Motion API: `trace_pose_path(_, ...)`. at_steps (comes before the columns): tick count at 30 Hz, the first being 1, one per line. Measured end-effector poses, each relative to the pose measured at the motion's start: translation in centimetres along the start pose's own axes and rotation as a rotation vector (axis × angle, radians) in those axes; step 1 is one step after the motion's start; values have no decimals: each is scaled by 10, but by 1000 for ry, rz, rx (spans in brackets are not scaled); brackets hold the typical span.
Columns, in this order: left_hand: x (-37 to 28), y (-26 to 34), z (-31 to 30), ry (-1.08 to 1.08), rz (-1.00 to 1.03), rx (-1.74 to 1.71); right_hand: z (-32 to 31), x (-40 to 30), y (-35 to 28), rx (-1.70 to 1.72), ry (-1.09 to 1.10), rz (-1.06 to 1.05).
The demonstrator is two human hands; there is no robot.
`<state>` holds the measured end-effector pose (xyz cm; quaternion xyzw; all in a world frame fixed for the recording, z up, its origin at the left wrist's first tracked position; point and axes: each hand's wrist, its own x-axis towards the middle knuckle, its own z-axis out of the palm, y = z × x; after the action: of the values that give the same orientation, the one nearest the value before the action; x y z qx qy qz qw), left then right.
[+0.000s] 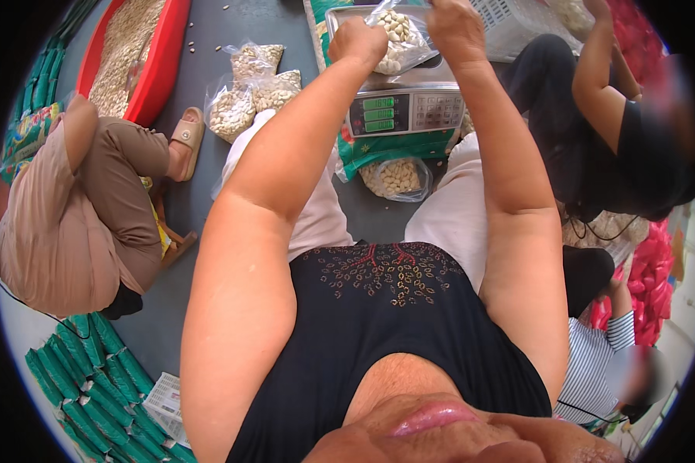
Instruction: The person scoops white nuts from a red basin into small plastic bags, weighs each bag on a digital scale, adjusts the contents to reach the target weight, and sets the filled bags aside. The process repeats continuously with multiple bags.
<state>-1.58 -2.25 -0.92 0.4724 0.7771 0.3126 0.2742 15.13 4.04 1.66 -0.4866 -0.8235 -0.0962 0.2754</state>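
Note:
Between my two hands is a clear plastic bag of pale, flat seeds or beans [398, 43], above the metal pan of a digital scale [405, 110] with a lit green display. My left hand [358, 40] grips the bag's upper left edge. At the bag's upper right, my right hand [456, 29] is closed on the plastic, its fingertips partly cut off by the picture's top edge. Whether the bag touches the pan I cannot tell. An open bag of the same seeds [398, 176] stands on the floor between my legs, below the scale. Several filled bags [249, 89] lie left of my arm.
A red tub [165, 63] of seeds stands at upper left, near a seated person [75, 220]. Two more people sit at right, one in dark clothes [631, 127], one in stripes [596, 370]. Green packets [104, 399] are stacked at lower left; a white crate [501, 29] stands at upper right.

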Motion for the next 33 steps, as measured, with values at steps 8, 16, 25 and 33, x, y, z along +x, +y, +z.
trace_pose_path(8,-5,6,1,-79,-7,13,118,1,-16,-36,-634,73)
trace_pose_path(16,-4,-7,-8,-131,-25,3,124,0,-42,257,-647,523)
trace_pose_path(25,9,-10,-7,-173,-34,-28,146,-6,33,1262,-475,844)
trace_pose_path(33,12,-19,0,-361,218,-318,-15,-17,32,1858,-937,757)
